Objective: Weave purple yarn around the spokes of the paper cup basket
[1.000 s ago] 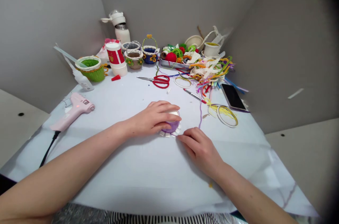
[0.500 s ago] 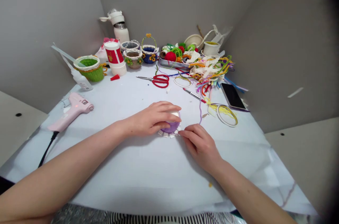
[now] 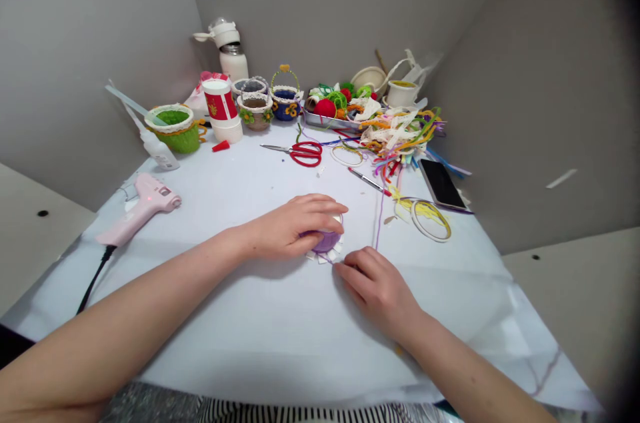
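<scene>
My left hand (image 3: pixel 299 226) curls over a small cup wrapped in purple yarn (image 3: pixel 327 241), its fingers across the top and the thumb on the near side. White paper tabs (image 3: pixel 323 259) fan out from the cup's base on the table. Close by on the right, my right hand (image 3: pixel 376 283) pinches a strand of purple yarn (image 3: pixel 379 226) with thumb and forefinger. From there a short length runs to the tabs, while the rest trails back toward the pile of trimmings. Part of the cup is hidden under my left hand.
Red-handled scissors (image 3: pixel 306 154), a pen (image 3: pixel 369 181) and a gold-white ring (image 3: pixel 431 220) lie beyond my hands. At the left rests a pink glue gun (image 3: pixel 143 206). Small decorated baskets (image 3: pixel 256 111), a yarn tray (image 3: pixel 330 121) and a phone (image 3: pixel 443 183) sit farther back.
My right hand has moved slightly down toward me, drawing the purple strand a little away from the tabs. My left hand stays on the cup, and the view has shifted slightly.
</scene>
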`<state>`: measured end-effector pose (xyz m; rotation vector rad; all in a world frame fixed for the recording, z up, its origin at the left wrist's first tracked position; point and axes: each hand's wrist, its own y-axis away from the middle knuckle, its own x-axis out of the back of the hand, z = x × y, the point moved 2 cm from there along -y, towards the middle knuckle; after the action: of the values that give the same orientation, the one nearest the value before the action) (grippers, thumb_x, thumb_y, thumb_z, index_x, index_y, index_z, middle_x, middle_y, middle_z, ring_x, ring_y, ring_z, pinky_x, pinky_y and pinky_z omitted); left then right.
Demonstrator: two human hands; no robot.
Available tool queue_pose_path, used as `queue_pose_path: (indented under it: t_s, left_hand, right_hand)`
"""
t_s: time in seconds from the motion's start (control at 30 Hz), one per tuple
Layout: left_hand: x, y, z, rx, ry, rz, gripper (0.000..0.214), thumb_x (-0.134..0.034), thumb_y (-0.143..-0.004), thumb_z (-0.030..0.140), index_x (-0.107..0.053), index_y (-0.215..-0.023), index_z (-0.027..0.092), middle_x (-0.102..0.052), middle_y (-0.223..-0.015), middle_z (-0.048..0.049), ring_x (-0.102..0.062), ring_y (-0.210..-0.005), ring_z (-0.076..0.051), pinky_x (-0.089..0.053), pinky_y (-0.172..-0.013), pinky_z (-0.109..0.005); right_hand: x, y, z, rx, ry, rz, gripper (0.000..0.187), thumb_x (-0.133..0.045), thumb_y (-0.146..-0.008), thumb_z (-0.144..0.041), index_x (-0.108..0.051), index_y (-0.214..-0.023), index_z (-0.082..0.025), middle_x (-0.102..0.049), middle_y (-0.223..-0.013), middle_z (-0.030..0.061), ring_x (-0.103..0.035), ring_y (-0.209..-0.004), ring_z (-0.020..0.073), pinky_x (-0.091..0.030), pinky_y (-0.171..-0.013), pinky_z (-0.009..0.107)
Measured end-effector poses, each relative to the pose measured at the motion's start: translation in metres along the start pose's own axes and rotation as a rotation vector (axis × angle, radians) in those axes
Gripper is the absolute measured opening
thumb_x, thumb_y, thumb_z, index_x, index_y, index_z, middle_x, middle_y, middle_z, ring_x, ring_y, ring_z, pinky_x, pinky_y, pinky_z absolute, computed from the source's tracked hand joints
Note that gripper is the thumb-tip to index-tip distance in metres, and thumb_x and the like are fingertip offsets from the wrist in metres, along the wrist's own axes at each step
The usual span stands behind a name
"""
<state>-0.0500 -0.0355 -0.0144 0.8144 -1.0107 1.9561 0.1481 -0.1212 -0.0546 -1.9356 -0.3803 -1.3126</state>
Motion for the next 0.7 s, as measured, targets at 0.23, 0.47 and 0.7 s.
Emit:
queue_pose_path:
  t_s: [0.23, 0.47, 0.7]
  left_hand:
    - [0.0, 0.001, -0.001, -0.009, 0.01, -0.003, 0.038, -0.044, -0.082, 0.011, -0.056, -0.117, 0.019, -0.049, -0.138, -0.0108, -0.041, -0.13, -0.022, -0.031, -0.11, -0.045]
    - [0.0, 0.0, -0.001, -0.01, 0.023, 0.002, 0.038, -0.044, -0.082, 0.011, -0.057, -0.116, 0.021, -0.05, -0.138, -0.0098, -0.042, -0.129, -0.023, -0.032, -0.109, -0.046]
    - [-0.005, 0.0, 0.002, 0.058, 0.042, 0.051, 0.026, -0.05, -0.088, 0.025, -0.06, -0.112, 0.021, -0.045, -0.14, -0.0109, -0.04, -0.13, -0.025, -0.032, -0.109, -0.045]
  right_hand:
    - [-0.003, 0.003, 0.003, -0.085, 0.103, 0.01, 0.019, -0.048, -0.09, -0.009, -0.065, -0.096, -0.015, -0.058, -0.082, 0.0089, -0.046, -0.075, 0.0184, -0.042, -0.065, 0.031]
    - [0.002, -0.016, 0.013, -0.204, -0.04, 0.062, 0.021, -0.048, -0.089, -0.01, -0.067, -0.094, -0.018, -0.058, -0.084, 0.008, -0.052, -0.078, 0.0193, -0.046, -0.067, 0.032]
    - [-0.003, -0.027, 0.024, -0.286, -0.157, 0.012, 0.014, -0.052, -0.089, -0.013, -0.065, -0.09, -0.018, -0.059, -0.086, 0.0068, -0.055, -0.081, 0.0197, -0.048, -0.072, 0.034]
